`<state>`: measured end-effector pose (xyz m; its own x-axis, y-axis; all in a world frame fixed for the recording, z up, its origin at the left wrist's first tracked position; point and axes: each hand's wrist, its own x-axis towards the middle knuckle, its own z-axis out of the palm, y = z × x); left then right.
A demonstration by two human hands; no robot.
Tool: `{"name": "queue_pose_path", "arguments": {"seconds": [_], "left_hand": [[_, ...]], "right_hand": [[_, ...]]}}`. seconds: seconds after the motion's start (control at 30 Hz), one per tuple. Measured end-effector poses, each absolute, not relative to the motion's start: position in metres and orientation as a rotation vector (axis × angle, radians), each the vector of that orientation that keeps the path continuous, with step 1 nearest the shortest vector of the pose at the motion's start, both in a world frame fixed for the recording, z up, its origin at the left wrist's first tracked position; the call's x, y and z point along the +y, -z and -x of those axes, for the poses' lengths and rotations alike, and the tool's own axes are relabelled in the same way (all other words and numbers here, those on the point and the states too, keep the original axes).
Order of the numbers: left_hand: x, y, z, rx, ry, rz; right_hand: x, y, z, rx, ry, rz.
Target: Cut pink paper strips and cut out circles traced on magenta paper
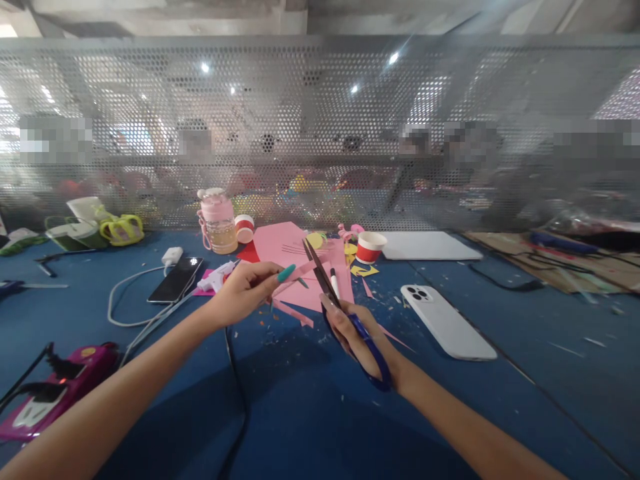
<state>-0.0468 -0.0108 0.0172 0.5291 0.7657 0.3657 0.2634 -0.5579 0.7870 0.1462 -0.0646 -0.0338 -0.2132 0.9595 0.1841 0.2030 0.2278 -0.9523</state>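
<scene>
Water bottle (218, 220) on the worktop (280, 393), pink lid, amber liquid inside! Just R of it, red-and-white paper cup (245, 229), tipped; farther R, upright paper cup (370, 248), contents unclear. L hand (245, 293), front-R of bottle: fingers pinched tight w/ pink paper strip (303, 271) btwn thumb & index. R hand (365, 333), farther R: fingers wrapped round blue-handled scissors (357, 327), blades up by the strip. Pink paper sheets (285, 240) R of bottle. Power strip (65, 387), front-L of bottle, has a yellow sticker (89, 351), txt too small to read.
</scene>
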Motion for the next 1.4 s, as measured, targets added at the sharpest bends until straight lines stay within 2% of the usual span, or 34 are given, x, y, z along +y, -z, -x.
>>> {"name": "queue_pose_path", "arguments": {"seconds": [0.37, 0.77, 0.93, 1.07, 1.13, 1.17, 1.23, 1.3, 1.33, 1.4], "left_hand": [[-0.011, -0.018, 0.046, 0.852, -0.959, -2.014], [-0.002, -0.003, 0.046, 0.711, -1.026, -1.681], [-0.002, 0.003, 0.039, 0.709, -1.116, -1.482], [-0.004, 0.005, 0.033, 0.748, -1.172, -1.347], [-0.006, 0.006, 0.030, 0.770, -1.203, -1.279], [-0.006, 0.007, 0.029, 0.772, -1.216, -1.247], [-0.009, 0.009, 0.027, 0.742, -1.241, -1.185], [-0.013, 0.011, 0.024, 0.683, -1.247, -1.119], [-0.016, 0.013, 0.022, 0.654, -1.241, -1.077], [-0.022, 0.016, 0.018, 0.609, -1.196, -0.995]], "right_hand": [[-0.062, 0.034, -0.148, -1.644, -0.961, 1.220], [-0.023, 0.040, -0.194, -1.839, -0.038, 2.325], [-0.019, 0.048, -0.204, -1.886, 0.114, 2.376], [-0.027, 0.042, -0.190, -1.833, 0.367, 2.168], [-0.033, 0.039, -0.177, -1.812, 0.212, 1.887], [-0.036, 0.038, -0.169, -1.814, -0.030, 1.723], [-0.043, 0.040, -0.152, -1.738, -0.829, 1.413], [-0.049, 0.045, -0.137, -1.428, -1.616, 1.161], [-0.052, 0.047, -0.130, -1.248, -1.819, 1.040], [-0.055, 0.051, -0.122, -0.978, -2.002, 0.826]]}}
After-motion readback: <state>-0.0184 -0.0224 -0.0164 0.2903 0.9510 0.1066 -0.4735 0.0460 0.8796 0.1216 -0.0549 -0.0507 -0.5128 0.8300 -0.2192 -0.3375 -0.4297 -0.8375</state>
